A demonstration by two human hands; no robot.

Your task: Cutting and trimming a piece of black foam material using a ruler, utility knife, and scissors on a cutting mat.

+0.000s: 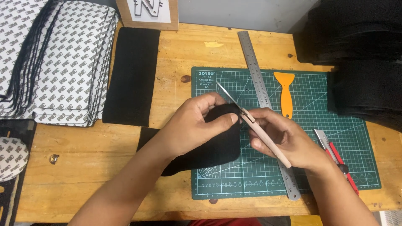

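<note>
L hand (pixel 194 125) pinches black pad (pixel 217 146), hiding its top; R hand (pixel 284 140) grips craft knife (pixel 251 119), handle partly covered

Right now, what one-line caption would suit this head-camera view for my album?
Left hand steadies a black foam piece while the right hand works a wooden-handled blade at its edge, over a green cutting mat.

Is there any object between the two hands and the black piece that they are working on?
Nothing visible. The left hand already grips the black piece over the green cutting mat. The right hand holds a thin-bladed knife at its edge; ruler and orange scraper lie behind.
</note>
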